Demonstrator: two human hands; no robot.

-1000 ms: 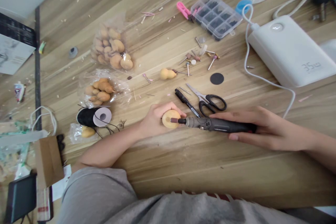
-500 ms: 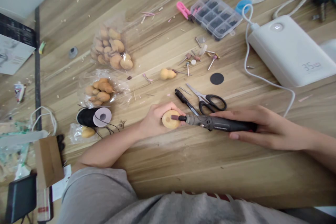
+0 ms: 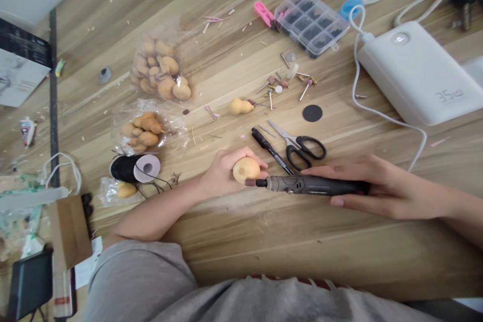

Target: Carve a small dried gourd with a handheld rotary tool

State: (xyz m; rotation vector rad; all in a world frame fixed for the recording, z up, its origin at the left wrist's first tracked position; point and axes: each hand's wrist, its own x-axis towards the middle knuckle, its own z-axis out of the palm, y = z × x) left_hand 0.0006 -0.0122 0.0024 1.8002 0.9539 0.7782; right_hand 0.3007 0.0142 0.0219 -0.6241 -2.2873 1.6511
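Held in my left hand (image 3: 222,171) is a small tan gourd (image 3: 247,168), its pale round end with a darker spot turned up towards me. My right hand (image 3: 381,188) grips a dark rotary tool (image 3: 320,185) that points left. The tool's brown sanding bit (image 3: 249,182) lies at the gourd's lower edge; whether it touches cannot be made out. Just beyond the tool are a black pen (image 3: 269,148) and black-handled scissors (image 3: 298,143). Farther back lies another small gourd (image 3: 240,106).
Bagged gourds (image 3: 162,68) and a second bag (image 3: 145,131) lie left, near a black thread spool (image 3: 130,168). Loose bits (image 3: 279,83) are scattered behind. A compartment box (image 3: 311,22) stands at the back; a white power bank (image 3: 422,75) with a cable sits right.
The rotary tool's tip has shifted down slightly, from over the gourd's face to its lower edge. The gourd has turned a little in my left hand, showing its spot more fully.
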